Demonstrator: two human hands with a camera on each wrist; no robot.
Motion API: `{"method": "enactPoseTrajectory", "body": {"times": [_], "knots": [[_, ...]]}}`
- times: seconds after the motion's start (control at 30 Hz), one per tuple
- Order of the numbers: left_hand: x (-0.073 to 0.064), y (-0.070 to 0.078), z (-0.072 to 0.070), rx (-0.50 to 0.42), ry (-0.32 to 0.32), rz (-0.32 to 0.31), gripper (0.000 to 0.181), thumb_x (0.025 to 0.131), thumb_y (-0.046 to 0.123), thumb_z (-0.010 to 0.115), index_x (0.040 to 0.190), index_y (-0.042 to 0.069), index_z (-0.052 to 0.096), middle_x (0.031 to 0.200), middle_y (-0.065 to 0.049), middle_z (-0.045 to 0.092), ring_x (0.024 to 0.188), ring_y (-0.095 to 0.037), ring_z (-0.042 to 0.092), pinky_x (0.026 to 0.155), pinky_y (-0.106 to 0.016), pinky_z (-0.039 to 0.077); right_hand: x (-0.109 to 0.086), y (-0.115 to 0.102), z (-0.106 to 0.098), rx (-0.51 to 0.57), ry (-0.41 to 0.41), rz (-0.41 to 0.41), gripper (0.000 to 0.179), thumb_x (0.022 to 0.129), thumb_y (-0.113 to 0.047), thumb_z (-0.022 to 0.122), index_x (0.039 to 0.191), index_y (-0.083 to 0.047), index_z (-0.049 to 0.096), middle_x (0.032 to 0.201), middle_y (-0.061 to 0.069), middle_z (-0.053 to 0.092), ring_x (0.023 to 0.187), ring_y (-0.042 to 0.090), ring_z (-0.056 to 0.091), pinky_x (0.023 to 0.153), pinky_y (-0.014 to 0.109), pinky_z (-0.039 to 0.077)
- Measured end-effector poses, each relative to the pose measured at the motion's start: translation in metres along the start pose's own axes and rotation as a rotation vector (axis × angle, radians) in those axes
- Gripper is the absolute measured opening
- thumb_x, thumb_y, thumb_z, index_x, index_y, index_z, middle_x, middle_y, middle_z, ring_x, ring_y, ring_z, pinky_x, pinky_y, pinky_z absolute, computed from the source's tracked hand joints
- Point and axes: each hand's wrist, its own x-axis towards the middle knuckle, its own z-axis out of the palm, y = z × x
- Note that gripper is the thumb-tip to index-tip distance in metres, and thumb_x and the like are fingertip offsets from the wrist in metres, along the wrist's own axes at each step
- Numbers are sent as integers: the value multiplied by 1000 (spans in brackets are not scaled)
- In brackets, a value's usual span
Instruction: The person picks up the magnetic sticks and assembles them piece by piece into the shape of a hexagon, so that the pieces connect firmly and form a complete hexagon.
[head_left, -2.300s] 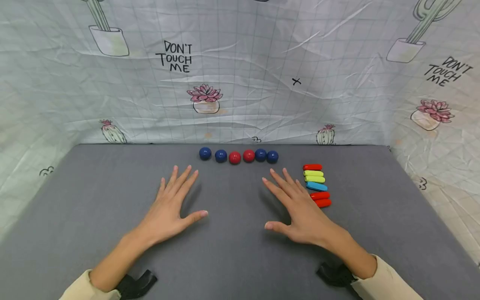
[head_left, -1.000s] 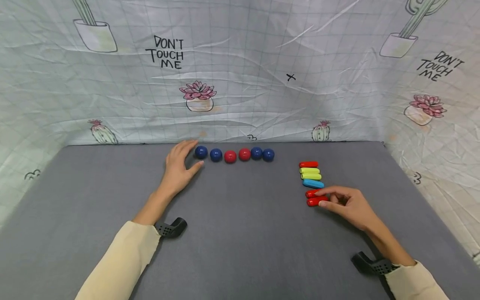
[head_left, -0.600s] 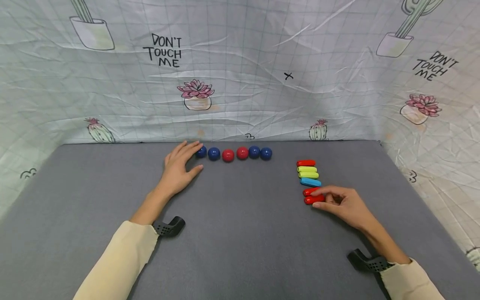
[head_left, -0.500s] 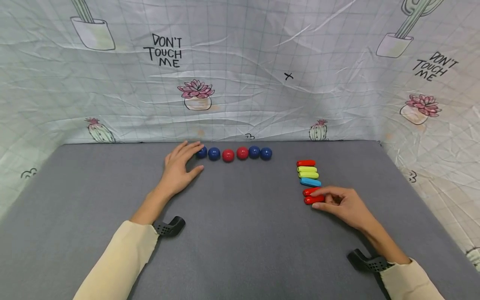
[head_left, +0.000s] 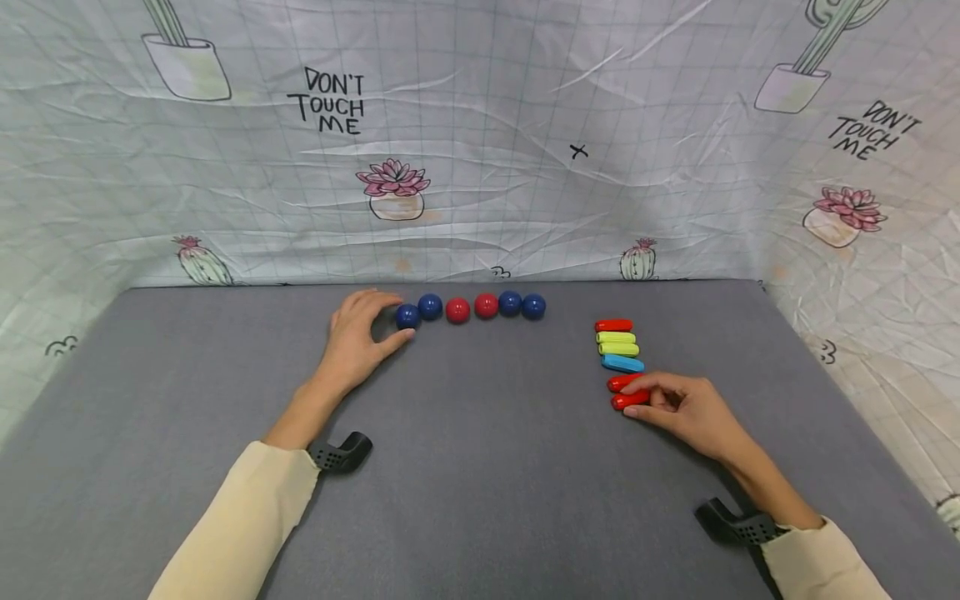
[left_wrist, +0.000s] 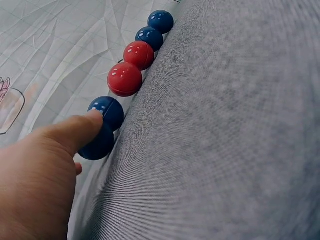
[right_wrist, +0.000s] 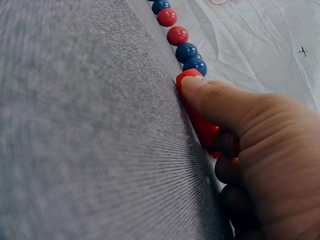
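Observation:
In the head view my left hand (head_left: 352, 342) curves round the leftmost blue ball (head_left: 407, 317), fingers behind it and thumb at its near side. The thumb overlaps that blue ball (left_wrist: 97, 145) in the left wrist view. My right hand (head_left: 693, 412) pinches the nearest short red rod (head_left: 628, 402), index finger on the far side and thumb on the near side. From the right wrist, the thumb lies along this red rod (right_wrist: 200, 120), and its far end is visible. Another red rod (head_left: 622, 383) lies just behind, partly covered by the index finger.
Right of the held ball, a row continues with a blue ball (head_left: 431, 307), two red balls (head_left: 458, 311), and two more blue balls (head_left: 510, 303). Behind the right hand lie a blue rod (head_left: 622, 363), two yellow rods (head_left: 618, 349) and a red rod (head_left: 613, 325). A printed cloth (head_left: 487, 167) backs the grey table (head_left: 480, 467).
Both hands have gone from spread above the table to the ball and the rod. Lately the leftmost blue ball shifted toward me, and the nearest red rod moved slightly away from its neighbour.

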Motion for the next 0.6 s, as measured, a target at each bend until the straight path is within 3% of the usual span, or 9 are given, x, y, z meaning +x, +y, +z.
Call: {"method": "enactPoseTrajectory", "body": {"times": [0.23, 0.43, 0.6], "knots": [[2, 1, 4, -3, -4, 75, 47, 81, 23, 79, 123, 9, 63, 125, -11, 60, 125, -33, 40, 96, -58, 27, -3, 22, -1, -97, 7, -23, 30, 76, -4, 80, 102, -15, 70, 60, -7, 42, 51, 8, 40, 46, 25, 31], [2, 5, 2, -21, 2, 49, 40, 80, 14, 79, 118, 8, 65, 114, -13, 64, 113, -32, 45, 93, -55, 28, -4, 39, -3, -142, -7, -71, 34, 78, -12, 80, 107, -26, 69, 62, -12, 42, 52, 4, 40, 46, 22, 31], [-1, 1, 1, -55, -19, 22, 39, 80, 16, 79, 115, 5, 64, 111, -13, 64, 107, -31, 48, 91, -50, 33, -2, 39, -1, -171, -19, -152, 34, 77, -9, 80, 106, -24, 68, 63, -14, 44, 52, 3, 41, 47, 18, 32]]}}
